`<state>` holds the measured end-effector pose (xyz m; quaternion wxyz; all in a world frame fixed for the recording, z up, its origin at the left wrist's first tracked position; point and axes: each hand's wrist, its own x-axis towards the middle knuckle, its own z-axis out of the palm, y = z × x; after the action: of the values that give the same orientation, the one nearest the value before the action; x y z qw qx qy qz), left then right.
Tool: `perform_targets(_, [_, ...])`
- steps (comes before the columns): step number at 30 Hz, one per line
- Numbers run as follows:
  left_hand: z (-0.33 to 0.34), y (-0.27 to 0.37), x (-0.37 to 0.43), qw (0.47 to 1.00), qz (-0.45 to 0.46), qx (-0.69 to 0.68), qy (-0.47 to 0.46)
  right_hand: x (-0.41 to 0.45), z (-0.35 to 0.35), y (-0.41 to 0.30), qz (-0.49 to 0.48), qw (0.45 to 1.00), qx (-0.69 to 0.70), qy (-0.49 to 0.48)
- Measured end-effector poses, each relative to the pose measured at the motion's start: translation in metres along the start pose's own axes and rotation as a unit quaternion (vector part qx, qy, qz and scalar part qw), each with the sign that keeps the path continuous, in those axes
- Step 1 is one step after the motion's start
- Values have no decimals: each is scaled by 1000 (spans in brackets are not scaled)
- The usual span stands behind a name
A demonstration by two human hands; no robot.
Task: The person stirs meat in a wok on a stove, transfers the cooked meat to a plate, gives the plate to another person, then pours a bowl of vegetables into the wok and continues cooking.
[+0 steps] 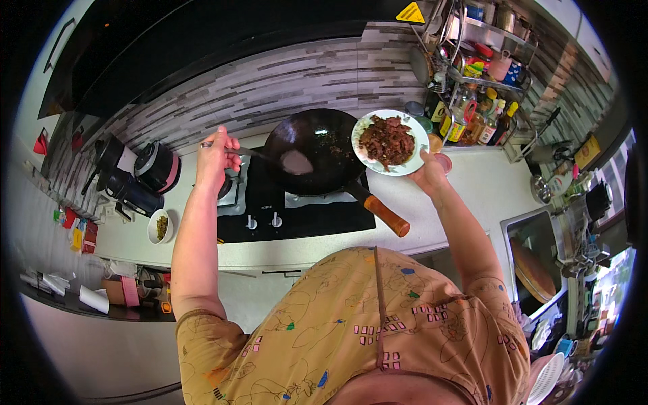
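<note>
My left hand (216, 157) grips the handle of a metal spatula (296, 163), whose broad blade rests inside a dark wok (324, 174). Small browned bits cling to the wok's inner wall at the right. The wok sits on the gas stove, its wooden handle (387, 216) pointing toward me. With my right hand (429, 174) I hold a white patterned plate (421, 161) by its near right rim, beside the wok's right edge. Browned cooked meat pieces (387, 142) are heaped on the plate, which tilts slightly.
A white bowl of greenish food (152, 229) stands left of the black stove (309, 223). Behind it are a rice cooker (158, 167) and a dark pitcher (132, 191). Sauce bottles (476, 124) fill a rack at right. The sink (529, 233) holds a round wooden board (531, 268).
</note>
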<state>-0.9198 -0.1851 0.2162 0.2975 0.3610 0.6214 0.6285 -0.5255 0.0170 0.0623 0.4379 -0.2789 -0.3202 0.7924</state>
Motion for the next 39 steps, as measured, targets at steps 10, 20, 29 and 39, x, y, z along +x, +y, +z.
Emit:
perform_targets(10, [8,-96,44,972,-152,-176,31,-13,-40,1,-7,999,-25,25])
perform_targets(20, [41,-29,27,999,-15,-9,28,-23,-51,2,-26,999,-38,24])
perform_targets(29, [81,-47,55,975,55,156,-151,-22,-44,3,-16,999,-23,25])
perform_targets(39, [144,-18,-11,681,371,409,-480,-25,-55,1,-42,999,1,29])
